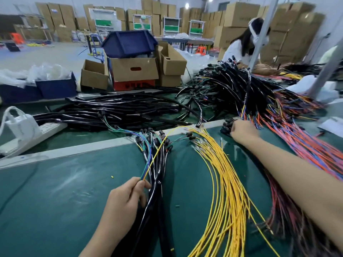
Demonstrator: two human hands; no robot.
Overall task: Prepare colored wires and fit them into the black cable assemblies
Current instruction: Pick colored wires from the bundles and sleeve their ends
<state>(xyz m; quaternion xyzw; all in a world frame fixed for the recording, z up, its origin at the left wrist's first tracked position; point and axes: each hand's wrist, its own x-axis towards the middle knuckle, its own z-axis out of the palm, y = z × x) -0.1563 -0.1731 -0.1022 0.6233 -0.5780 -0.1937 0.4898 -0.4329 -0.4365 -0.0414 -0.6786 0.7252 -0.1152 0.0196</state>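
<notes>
1. A few thin wires (146, 173) are being pinched in my left hand (128, 195), beside the black cables (157, 193); a pull may be slipping them out.
2. My right hand (244, 131) is touching the plugs (225, 127); gripping or not, I cannot tell.
3. My arm may be dragging the yellow wires (228, 191) into a tangle.

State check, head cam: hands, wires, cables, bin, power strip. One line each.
left hand, pinches thin colored wires
right hand, on black connectors, grip hidden
yellow wires, loose, fanned on green mat
black cable assemblies, bundled, lying beside left hand
blue bin, tipped atop cardboard box
power strip, white adapter plugged in
</notes>
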